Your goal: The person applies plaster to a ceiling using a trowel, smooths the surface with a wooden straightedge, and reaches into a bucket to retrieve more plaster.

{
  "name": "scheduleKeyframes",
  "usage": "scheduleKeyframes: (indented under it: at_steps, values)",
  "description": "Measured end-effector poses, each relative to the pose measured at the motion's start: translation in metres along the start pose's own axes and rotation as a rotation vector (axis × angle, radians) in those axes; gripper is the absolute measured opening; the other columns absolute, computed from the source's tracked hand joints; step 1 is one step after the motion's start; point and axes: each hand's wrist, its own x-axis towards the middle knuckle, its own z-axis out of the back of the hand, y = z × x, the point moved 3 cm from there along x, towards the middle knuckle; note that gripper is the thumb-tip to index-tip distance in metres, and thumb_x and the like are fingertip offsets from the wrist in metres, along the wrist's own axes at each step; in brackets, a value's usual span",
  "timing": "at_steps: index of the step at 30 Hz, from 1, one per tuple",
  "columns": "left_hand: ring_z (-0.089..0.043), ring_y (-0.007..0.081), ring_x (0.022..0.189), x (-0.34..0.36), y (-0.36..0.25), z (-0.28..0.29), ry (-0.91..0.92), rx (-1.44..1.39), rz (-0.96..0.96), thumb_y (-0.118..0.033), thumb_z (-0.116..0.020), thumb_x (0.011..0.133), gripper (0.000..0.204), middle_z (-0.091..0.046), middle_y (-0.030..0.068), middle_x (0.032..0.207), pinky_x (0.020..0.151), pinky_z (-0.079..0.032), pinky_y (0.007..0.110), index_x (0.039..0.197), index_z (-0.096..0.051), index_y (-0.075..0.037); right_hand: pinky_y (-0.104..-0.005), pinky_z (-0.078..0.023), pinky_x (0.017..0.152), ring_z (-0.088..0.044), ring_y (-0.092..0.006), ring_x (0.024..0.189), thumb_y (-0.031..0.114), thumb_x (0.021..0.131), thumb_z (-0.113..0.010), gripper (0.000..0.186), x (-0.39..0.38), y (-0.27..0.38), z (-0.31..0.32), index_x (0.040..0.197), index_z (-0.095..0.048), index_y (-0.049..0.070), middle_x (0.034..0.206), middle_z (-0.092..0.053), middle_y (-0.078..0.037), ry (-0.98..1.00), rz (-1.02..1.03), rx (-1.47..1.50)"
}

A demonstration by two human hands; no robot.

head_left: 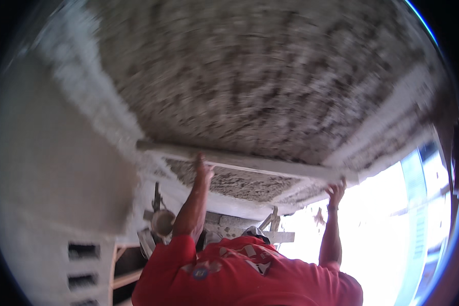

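A long, pale straightedge (pixel 260 164) lies across the rough grey plaster of the ceiling (pixel 250 71), running from the left wall side toward the bright opening. My left hand (pixel 204 168) is raised and closed around it, left of its middle. At its right end my right hand (pixel 335 192) grips it, fingers bent at the edge. The plaster on both sides of the straightedge is coarse and pitted. Smoother light bands border it, one on the left (pixel 86 86) and one on the right (pixel 377 109). Motion blurs the picture somewhat.
A smooth grey wall (pixel 61 148) stands on the left, with several rectangular holes (pixel 84 251) low down. Below my left arm is a round bucket-like container (pixel 162 223). Wooden pieces (pixel 275 229) stand lower down, behind my red shirt. Strong daylight comes in on the right.
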Motion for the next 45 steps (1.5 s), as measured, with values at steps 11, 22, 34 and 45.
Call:
scheduleKeyframes:
  at_steps: [11,22,34,45]
  values:
    - [-0.036,0.029,0.129,-0.057,-0.065,-0.088,-0.211,-0.076,0.115,-0.039,-0.054,0.09,0.055,-0.039,0.0065,0.139,0.105,-0.027,0.059,0.137,-0.037,-0.016,-0.055,-0.03,0.1,-0.034,-0.0373,0.122,0.02,0.063,-0.078,0.063,0.003,0.09,-0.014,0.122,-0.057,0.024,0.113,-0.041,-0.015,-0.324,0.464,-1.507]
    - [-0.044,0.0117,0.052,-0.059,-0.227,-0.118,-0.38,0.184,-0.387,-0.034,-0.063,0.086,0.032,-0.061,0.0014,0.085,0.041,-0.03,0.028,0.103,-0.062,-0.006,-0.0588,-0.029,0.101,-0.042,-0.0373,0.118,0.013,0.055,-0.078,0.054,0.025,0.121,-0.066,0.107,-0.061,0.015,0.118,-0.047,-0.012,-0.176,0.817,-1.336]
    - [-0.053,0.0284,0.109,-0.058,-0.37,-0.152,-0.092,0.051,-0.521,-0.026,-0.055,0.089,0.046,-0.051,0.0143,0.124,0.092,-0.046,0.047,0.127,-0.046,-0.001,-0.0587,-0.024,0.104,-0.047,-0.0325,0.115,0.02,0.057,-0.078,0.053,0.046,0.194,-0.146,0.107,-0.061,0.019,0.117,-0.054,-0.007,-0.174,1.081,-1.296]
    - [-0.038,0.0127,0.045,-0.1,-0.303,-0.213,-0.346,0.129,-0.481,-0.026,-0.053,0.089,0.048,-0.061,0.0061,0.107,0.056,-0.038,0.025,0.131,-0.045,-0.004,-0.0576,-0.026,0.103,-0.045,-0.0335,0.115,0.013,0.073,-0.067,0.046,0.064,0.211,-0.065,0.116,-0.053,0.011,0.12,-0.05,-0.012,-0.266,1.157,-1.375]
